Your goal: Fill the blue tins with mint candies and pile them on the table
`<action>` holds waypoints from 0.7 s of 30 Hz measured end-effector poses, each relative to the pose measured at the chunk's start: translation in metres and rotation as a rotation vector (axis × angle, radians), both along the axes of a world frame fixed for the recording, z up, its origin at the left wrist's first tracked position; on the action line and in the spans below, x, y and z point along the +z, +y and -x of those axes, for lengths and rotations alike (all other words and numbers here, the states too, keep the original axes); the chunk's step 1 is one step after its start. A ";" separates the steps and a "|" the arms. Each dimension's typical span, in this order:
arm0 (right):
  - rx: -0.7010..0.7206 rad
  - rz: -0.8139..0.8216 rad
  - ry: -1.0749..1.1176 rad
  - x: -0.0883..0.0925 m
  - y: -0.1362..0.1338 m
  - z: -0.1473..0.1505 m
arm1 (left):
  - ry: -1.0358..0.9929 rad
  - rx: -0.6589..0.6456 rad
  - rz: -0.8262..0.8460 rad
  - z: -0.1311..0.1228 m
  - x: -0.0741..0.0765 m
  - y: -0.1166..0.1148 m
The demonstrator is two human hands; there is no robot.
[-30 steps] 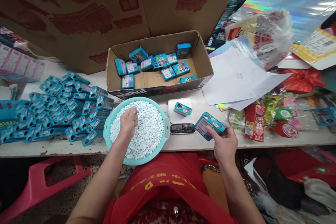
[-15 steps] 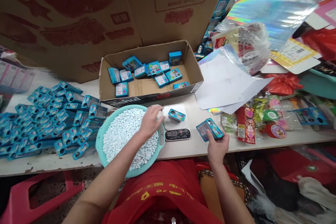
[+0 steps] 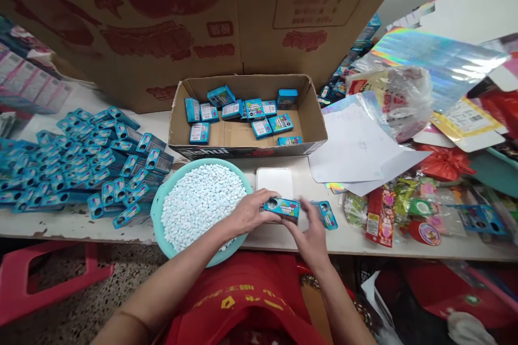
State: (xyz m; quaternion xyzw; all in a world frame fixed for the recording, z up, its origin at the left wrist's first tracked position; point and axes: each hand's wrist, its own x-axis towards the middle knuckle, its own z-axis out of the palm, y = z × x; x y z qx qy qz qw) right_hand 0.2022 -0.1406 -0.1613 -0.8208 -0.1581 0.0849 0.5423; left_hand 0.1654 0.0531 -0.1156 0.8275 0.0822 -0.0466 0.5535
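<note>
My left hand (image 3: 251, 213) grips one small blue box (image 3: 282, 208) by its left end, held just above the table's front edge. My right hand (image 3: 309, 233) meets the same box from the right and below, fingers curled on it. A second small blue box (image 3: 327, 214) lies on the table just right of my right hand. A teal basin (image 3: 162, 202) full of small white tablets (image 3: 198, 205) sits left of my hands. The white scale (image 3: 274, 180) stands bare behind the held box.
An open cardboard box (image 3: 311, 113) holding several blue boxes stands behind the basin. A heap of blue boxes (image 3: 81, 161) covers the table's left. Papers (image 3: 356, 145), a plastic bag and candy packets (image 3: 384, 210) crowd the right. Large cartons (image 3: 162, 27) wall the back. A red stool (image 3: 48, 275) stands lower left.
My left hand left the tablets, reached the scale and lifted the box off it toward me. My right hand set its own box on the table and came to the lifted one.
</note>
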 end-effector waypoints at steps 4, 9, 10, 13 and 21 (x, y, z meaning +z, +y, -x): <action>0.223 -0.016 0.078 0.033 0.028 -0.004 | 0.024 0.484 0.642 0.020 0.008 0.003; 0.335 0.065 -0.125 0.048 0.052 0.004 | 0.041 0.850 1.224 0.025 0.017 0.017; 0.360 0.086 -0.138 0.048 0.056 0.006 | 0.076 0.908 1.270 0.026 0.018 0.019; 0.412 0.111 -0.155 0.053 0.063 0.010 | 0.119 0.996 1.370 0.031 0.019 0.024; 0.369 0.044 0.035 0.052 0.079 0.016 | -0.110 0.986 1.281 0.050 0.007 0.041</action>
